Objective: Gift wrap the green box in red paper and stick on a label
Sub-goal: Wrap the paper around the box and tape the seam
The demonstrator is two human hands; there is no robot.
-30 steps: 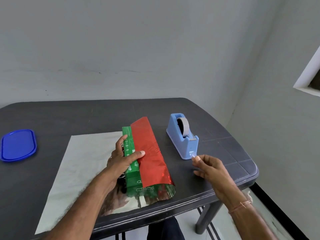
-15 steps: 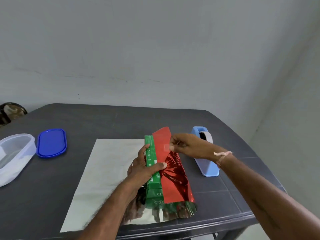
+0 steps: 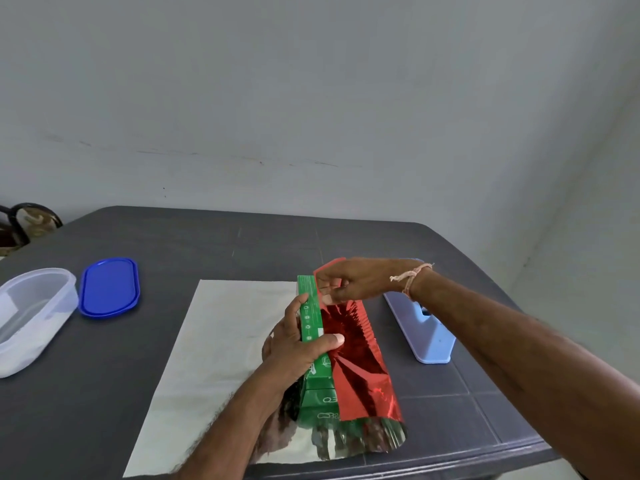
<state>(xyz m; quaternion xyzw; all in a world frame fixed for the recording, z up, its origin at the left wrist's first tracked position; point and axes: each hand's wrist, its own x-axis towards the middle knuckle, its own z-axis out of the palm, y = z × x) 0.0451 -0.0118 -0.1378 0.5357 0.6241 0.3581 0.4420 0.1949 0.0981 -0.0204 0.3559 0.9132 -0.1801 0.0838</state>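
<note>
Over the counter (image 3: 173, 244), my right grip (image 3: 353, 282) has brought tape, pinching paper (image 3: 360, 368) at 12 o'clock; left grip (image 3: 298, 348) clamps box (image 3: 308, 289); seam closing.

On the dark counter (image 3: 207, 244) a green box (image 3: 313, 327) lies lengthwise on red paper (image 3: 360, 368), whose silvery underside spreads out to the left. A red flap is folded over the box's right side. The left grip (image 3: 294, 344) wraps the box at its middle, thumb on the flap's edge. The right grip (image 3: 356, 280) pinches the flap near its far end. A blue tape dispenser (image 3: 429, 337) stands just right of the paper. A blue lid (image 3: 109, 287) and a clear tub (image 3: 31, 317) sit well to the left.
</note>
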